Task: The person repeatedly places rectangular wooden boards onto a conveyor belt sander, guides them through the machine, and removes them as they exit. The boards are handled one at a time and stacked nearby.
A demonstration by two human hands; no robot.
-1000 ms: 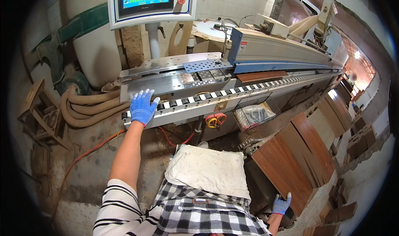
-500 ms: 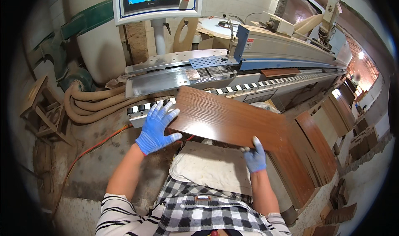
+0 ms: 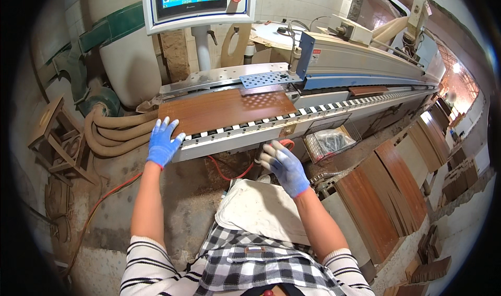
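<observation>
A brown wood-look board (image 3: 209,110) lies lengthwise on the machine's infeed bed and roller track (image 3: 336,105), its right part under the perforated blue plate (image 3: 263,79). My left hand (image 3: 163,145), in a blue glove with pale fingertips, is open, its spread fingers resting at the board's left end. My right hand (image 3: 283,168), gloved alike, is open and off the board, just below the track, with its fingers apart and slightly bent.
A control panel (image 3: 242,15) stands above the bed. A wire basket (image 3: 313,146) hangs below the track. Stacked boards (image 3: 368,212) lean at the right; hoses (image 3: 107,147) and a wooden stool (image 3: 47,145) are at the left, and a red hose (image 3: 229,177) runs underneath.
A board from the right-hand stack was lifted in both hands and now lies on the bed. My right hand has released it and moved left and up from the stack.
</observation>
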